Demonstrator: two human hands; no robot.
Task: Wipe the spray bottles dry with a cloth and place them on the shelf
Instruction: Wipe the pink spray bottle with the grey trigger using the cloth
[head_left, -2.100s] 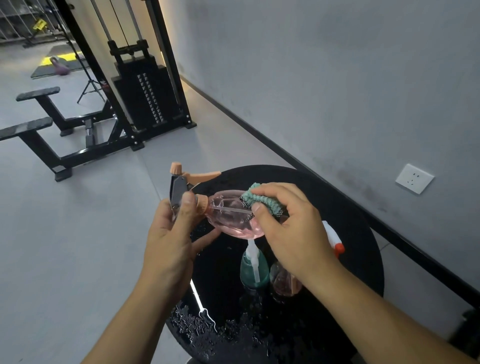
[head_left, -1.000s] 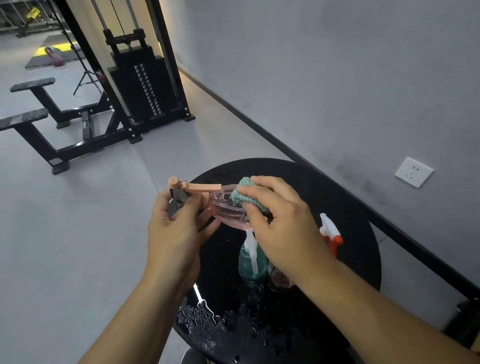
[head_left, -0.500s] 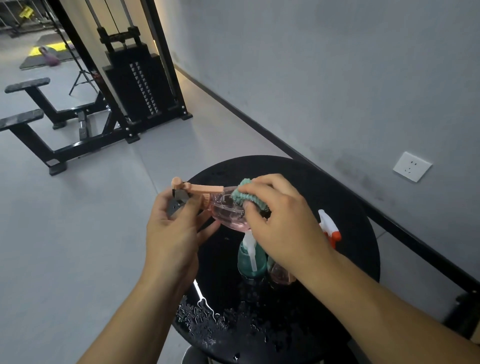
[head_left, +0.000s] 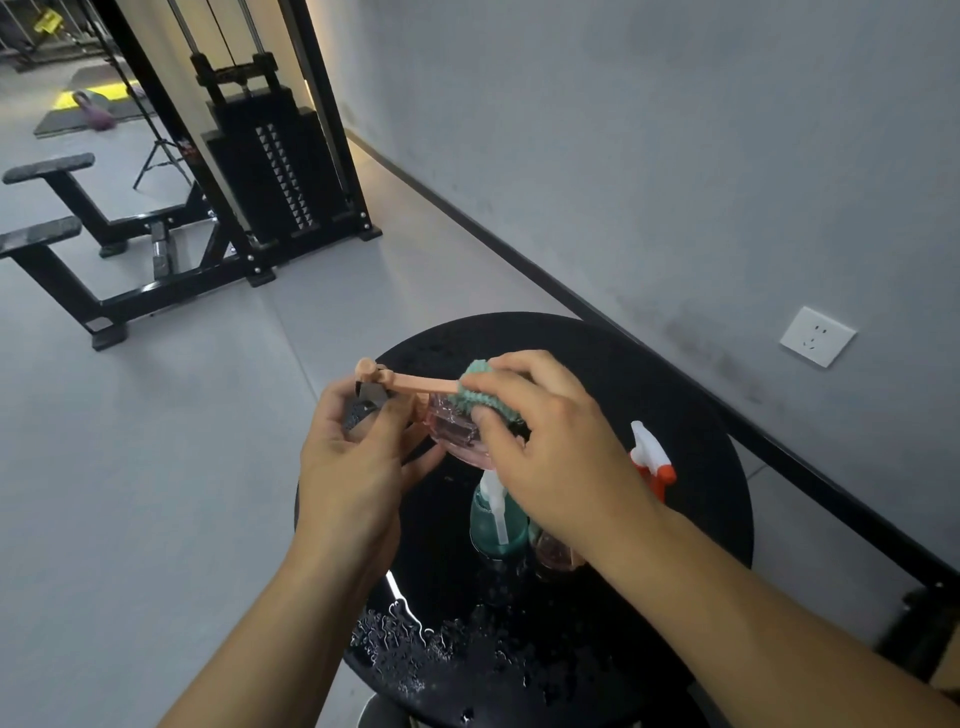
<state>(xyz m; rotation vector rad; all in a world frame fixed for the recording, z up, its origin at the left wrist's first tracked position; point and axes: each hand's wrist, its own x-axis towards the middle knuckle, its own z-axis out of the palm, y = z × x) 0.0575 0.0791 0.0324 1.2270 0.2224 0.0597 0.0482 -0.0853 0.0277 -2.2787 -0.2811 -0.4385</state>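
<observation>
Grey floor and a grey wall fill the room, and a round black table (head_left: 649, 374) stands close to the wall, wet with water drops on its near side. Above the table, the left hand (head_left: 353, 467) curls its fingers and thumb round the peach spray head of the pink spray bottle (head_left: 457, 431), which lies on its side in the air. The right hand (head_left: 550, 441) pinches a green cloth (head_left: 478, 395) and presses it on top of the bottle's clear pink body. Its thumb sits against the side of the bottle.

On the table, under the right hand, stands a teal spray bottle (head_left: 493, 525) with a white pump. Just beside it is another pinkish bottle (head_left: 553, 556), mostly hidden by the wrist. A white and red spray head (head_left: 652, 460) pokes out behind the right hand.

Far from the table, a black weight machine (head_left: 270, 156) stands by the wall. A white wall socket (head_left: 817, 336) is on the wall beyond the table.
</observation>
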